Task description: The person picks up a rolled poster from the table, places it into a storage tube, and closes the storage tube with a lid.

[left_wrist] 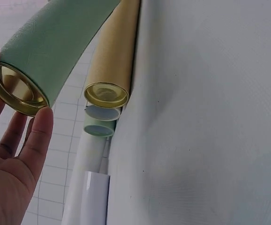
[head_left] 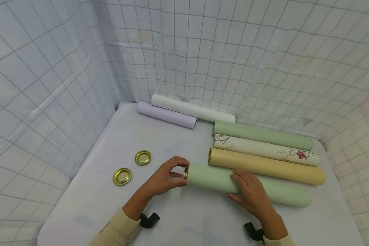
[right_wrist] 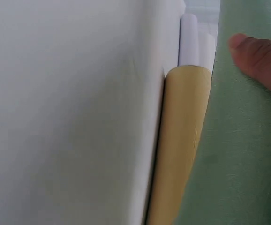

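A pale green tube is held raised over the table, lying crosswise in front of the others. My right hand grips it around its middle, the thumb lying along its side in the right wrist view. At the tube's left end sits a gold metal lid, fitted into the opening. The fingers and thumb of my left hand pinch the lid's rim. Two loose gold lids lie on the table left of that hand. The tube's far right end shows no lid from here.
Behind the held tube lie a tan tube with a gold lid in its left end, a floral tube and another green tube. A lilac roll and a white roll lie near the grid-patterned back curtain.
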`<state>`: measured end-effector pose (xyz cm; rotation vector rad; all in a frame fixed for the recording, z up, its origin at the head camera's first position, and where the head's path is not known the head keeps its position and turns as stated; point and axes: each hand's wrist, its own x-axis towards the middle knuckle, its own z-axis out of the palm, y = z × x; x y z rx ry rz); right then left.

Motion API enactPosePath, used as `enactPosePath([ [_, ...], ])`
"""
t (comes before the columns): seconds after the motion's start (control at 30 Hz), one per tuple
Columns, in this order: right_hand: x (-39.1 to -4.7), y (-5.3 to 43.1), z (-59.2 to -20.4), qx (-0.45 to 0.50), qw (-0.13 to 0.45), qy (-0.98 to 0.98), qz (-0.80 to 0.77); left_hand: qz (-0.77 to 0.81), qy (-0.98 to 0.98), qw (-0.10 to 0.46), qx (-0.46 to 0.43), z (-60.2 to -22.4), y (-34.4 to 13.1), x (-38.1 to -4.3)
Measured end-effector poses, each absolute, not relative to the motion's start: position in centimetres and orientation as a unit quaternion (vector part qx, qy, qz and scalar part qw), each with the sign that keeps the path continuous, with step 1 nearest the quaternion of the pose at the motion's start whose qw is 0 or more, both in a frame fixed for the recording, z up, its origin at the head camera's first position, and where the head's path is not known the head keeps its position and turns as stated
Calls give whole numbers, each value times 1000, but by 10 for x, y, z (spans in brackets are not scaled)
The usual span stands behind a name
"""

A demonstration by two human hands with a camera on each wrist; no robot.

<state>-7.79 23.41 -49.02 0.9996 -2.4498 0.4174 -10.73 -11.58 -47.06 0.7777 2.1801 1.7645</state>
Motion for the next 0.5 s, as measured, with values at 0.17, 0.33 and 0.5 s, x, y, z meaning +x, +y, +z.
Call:
enactPosePath([
  [0.17,-83,246,-494,348,214,-905,119,571,771,94,266,-473,-120,-111],
  [0.33,-86,265,-494,309,192,-924,117,553,790,76,254,-472,-135,-117],
  [0.5,-89,280,-493,284,181,-935,112,550,797,67,240,-469,-153,-120],
])
